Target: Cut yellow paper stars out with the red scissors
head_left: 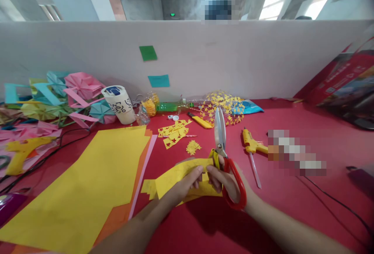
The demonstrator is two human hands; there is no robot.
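Observation:
My left hand (191,178) is closed on a folded strip of yellow paper (175,172), its thumb lying along the near face. The fingers of my right hand (224,180) pinch the right end of that paper. Red-handled scissors (220,131) hang on my right hand by a handle loop, blades pointing up and away, close together. More yellow paper pieces (149,187) lie under and left of my hands. Beyond the paper sit a small pile of yellow paper stars (193,147) and yellow strips with star-shaped holes (173,139).
At left are large yellow sheets (117,160) over orange and pink ones, a cup (119,104), folded paper flowers (83,86) and a yellow glue gun (26,150). Another glue gun (251,143) lies right, a yellow cutter (201,120) ahead. A white partition (248,59) stands behind.

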